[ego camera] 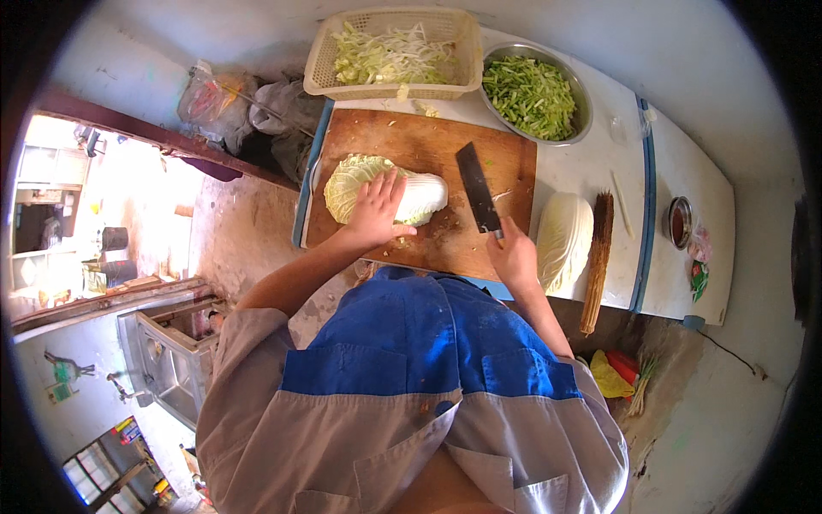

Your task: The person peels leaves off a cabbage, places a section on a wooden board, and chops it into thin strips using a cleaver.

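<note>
A napa cabbage [424, 193] lies on its side on the wooden cutting board [411, 132], its leafy end to the left and the white stem end to the right. Flat on top of it rests my left hand [379, 209], fingers spread. My right hand [514, 254] grips the handle of a dark-bladed cleaver [476, 186]. The blade is over the right part of the board, apart from the cabbage; whether it touches the wood I cannot tell. Small vegetable scraps are scattered over the board.
Behind the board stand a plastic basket [393, 92] of shredded cabbage and a steel bowl [583, 106] of chopped green vegetable. To the right lie another napa cabbage [565, 238], a bundled-stick brush [598, 257] and a small metal bowl [678, 221]. A steel sink [170, 366] is at the left.
</note>
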Motion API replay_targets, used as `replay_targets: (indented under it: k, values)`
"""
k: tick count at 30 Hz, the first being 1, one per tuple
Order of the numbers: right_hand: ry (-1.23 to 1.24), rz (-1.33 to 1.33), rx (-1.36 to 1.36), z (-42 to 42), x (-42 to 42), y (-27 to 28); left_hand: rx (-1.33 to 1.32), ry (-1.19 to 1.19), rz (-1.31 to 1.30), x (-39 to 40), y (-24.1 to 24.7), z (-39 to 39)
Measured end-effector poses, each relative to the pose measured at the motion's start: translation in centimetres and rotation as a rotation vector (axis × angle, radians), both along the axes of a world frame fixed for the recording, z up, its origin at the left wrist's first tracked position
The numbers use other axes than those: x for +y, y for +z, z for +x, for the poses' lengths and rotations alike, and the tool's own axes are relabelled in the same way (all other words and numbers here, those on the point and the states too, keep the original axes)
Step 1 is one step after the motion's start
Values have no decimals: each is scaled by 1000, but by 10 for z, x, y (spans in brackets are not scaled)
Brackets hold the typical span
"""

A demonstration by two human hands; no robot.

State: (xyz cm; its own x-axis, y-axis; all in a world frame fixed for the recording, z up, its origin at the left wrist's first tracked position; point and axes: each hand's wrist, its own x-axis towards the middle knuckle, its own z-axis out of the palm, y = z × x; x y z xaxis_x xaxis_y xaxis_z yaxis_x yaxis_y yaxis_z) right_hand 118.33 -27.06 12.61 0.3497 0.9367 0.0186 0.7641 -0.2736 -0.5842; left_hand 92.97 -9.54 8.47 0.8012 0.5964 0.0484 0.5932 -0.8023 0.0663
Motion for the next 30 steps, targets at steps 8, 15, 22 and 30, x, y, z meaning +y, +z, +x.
replay_targets:
  k: [8,15,22,30]
  values:
    - [90,-87,-96,-41,10,-19,-99,-286,48,32,15,5]
    - [-10,-239,-170,-52,14,-17,-240,-243,267,26,-45,-33]
    - [-132,-290,-95,-70,26,-10,-501,-249,-310,44,-29,-38]
    - [-137,-158,85,-147,55,35,-458,-218,-76,61,18,-43]
